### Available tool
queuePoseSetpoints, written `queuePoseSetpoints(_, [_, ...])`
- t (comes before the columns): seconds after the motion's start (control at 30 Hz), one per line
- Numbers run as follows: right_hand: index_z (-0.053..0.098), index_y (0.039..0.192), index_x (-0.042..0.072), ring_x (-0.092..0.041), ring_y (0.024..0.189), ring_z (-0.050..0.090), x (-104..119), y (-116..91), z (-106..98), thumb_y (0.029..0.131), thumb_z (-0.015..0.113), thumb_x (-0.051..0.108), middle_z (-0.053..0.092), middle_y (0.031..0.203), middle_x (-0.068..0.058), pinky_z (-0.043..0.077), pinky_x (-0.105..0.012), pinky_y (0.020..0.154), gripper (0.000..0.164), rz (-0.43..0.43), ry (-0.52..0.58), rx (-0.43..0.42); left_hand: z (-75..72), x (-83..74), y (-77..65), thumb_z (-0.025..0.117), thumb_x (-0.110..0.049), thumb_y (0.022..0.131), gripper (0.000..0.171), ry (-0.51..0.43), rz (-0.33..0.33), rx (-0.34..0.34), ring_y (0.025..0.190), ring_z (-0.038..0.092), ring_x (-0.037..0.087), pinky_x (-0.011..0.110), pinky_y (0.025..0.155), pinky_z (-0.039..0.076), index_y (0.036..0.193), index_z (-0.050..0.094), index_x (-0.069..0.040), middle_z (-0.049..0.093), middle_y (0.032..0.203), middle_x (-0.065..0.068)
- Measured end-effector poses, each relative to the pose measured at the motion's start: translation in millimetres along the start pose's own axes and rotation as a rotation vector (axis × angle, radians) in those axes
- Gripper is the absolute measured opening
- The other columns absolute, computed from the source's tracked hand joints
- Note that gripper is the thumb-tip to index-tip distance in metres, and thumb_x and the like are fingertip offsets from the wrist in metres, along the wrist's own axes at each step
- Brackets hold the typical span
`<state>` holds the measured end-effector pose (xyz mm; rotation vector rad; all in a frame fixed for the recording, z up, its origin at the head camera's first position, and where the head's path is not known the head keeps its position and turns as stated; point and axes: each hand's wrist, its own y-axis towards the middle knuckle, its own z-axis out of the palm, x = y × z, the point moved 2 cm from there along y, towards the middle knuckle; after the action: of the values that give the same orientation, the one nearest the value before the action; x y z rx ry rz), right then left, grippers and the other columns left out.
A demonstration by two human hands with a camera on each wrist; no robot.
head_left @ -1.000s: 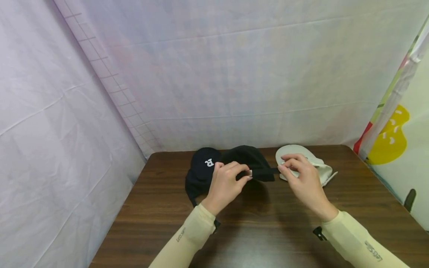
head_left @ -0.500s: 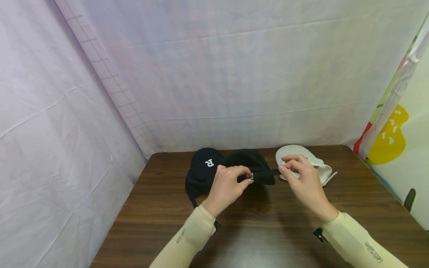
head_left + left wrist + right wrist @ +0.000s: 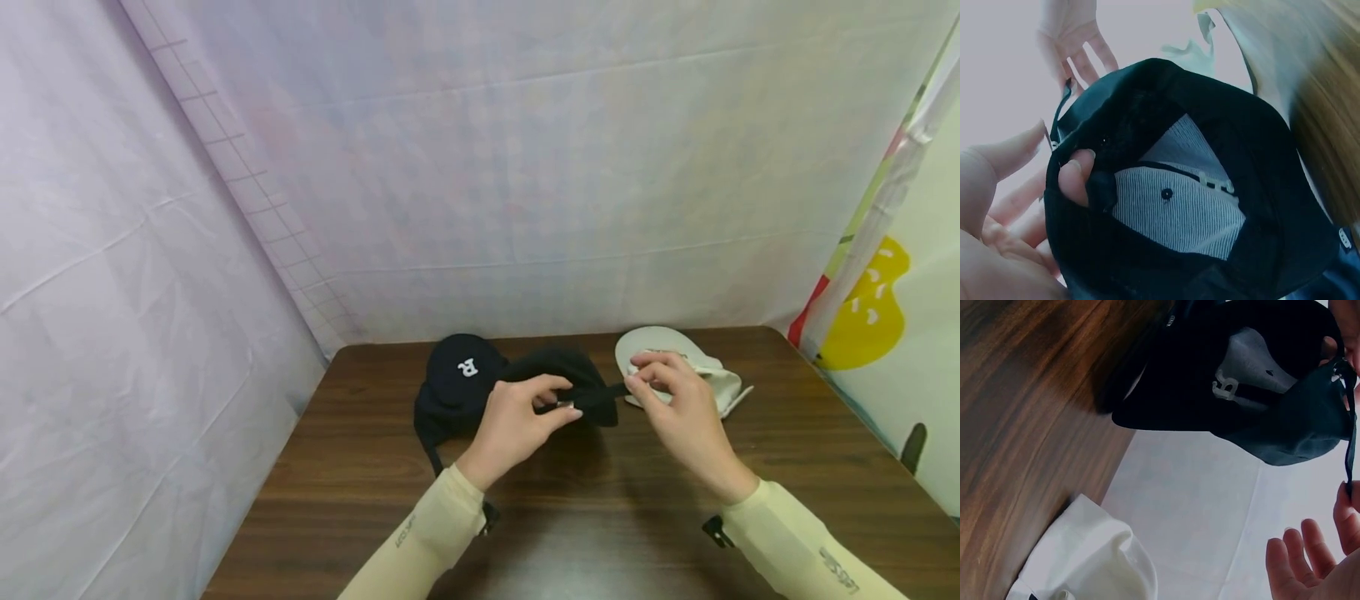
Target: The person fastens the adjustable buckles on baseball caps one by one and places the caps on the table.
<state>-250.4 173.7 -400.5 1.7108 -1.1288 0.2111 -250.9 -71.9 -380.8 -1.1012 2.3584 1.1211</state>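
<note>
Black cap (image 3: 551, 364) held by both hands over the desk (image 3: 600, 533).
The left hand (image 3: 517, 423) is clamped on the cap's rim beside the metal buckle (image 3: 564, 404); the right hand (image 3: 686, 417) pinches the end of the strap (image 3: 606, 393), drawn out straight. The cap sits between a navy cap (image 3: 450, 385) marked R and a white cap (image 3: 654, 340); whether it touches the desk cannot be told.
</note>
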Motion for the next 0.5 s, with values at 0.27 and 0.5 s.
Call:
queuePoseSetpoints(0.27, [0.069, 0.081, 0.012, -0.012, 0.107, 0.06, 0.4, -1.6, 1.9, 0.095, 0.073, 0.018, 0.064, 0.115, 0.008, 0.05, -0.025, 0.08, 0.015, -0.01, 0.005, 0.0, 0.4, 0.7, -0.5, 0.086, -0.03, 0.082, 0.041, -0.05, -0.114, -0.027, 0.08, 0.064, 0.006, 0.023, 0.068, 0.053, 0.12, 0.073, -0.024, 0.071, 0.09, -0.006])
queuePoseSetpoints(0.5, [0.069, 0.081, 0.012, -0.013, 0.109, 0.059, 0.7, -3.6, 6.0, 0.095, 0.073, 0.017, 0.064, 0.116, 0.007, 0.05, -0.028, 0.077, 0.015, -0.001, 0.002, 0.009, -0.8, 0.3, -0.3, 0.087, -0.022, 0.081, 0.038, -0.055, -0.16, -0.017, 0.08, 0.062, 0.006, 0.025, 0.07, 0.052, 0.117, 0.075, -0.023, 0.07, 0.087, -0.004])
